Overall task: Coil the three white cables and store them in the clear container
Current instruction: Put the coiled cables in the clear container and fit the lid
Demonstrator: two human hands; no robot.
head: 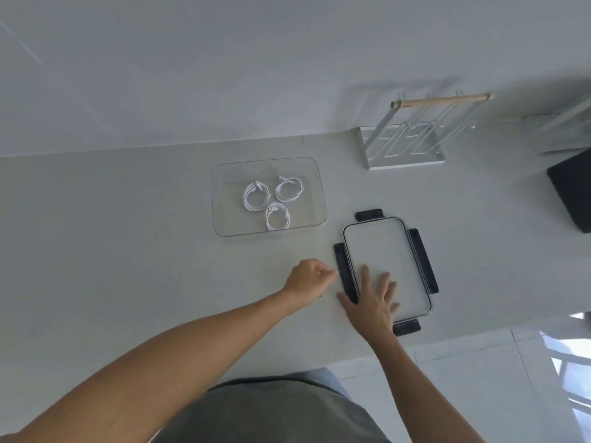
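Note:
Three coiled white cables (271, 199) lie inside the clear container (319, 187), which stands uncovered on the pale counter. To its right lies the container's clear lid (383, 247) with black side clips. My right hand (372, 300) rests flat on the near end of the lid, fingers spread, thumb beside the left clip. My left hand (307, 278) is curled with its fingertips at the outer edge of the lid's left black clip (343, 266); whether it grips the clip I cannot tell.
A white wire rack (406, 148) with a wooden handle stands at the back right by the wall. A dark object (572, 193) sits at the right edge. The counter's front edge runs below the lid, with tiled floor (479, 362) beyond.

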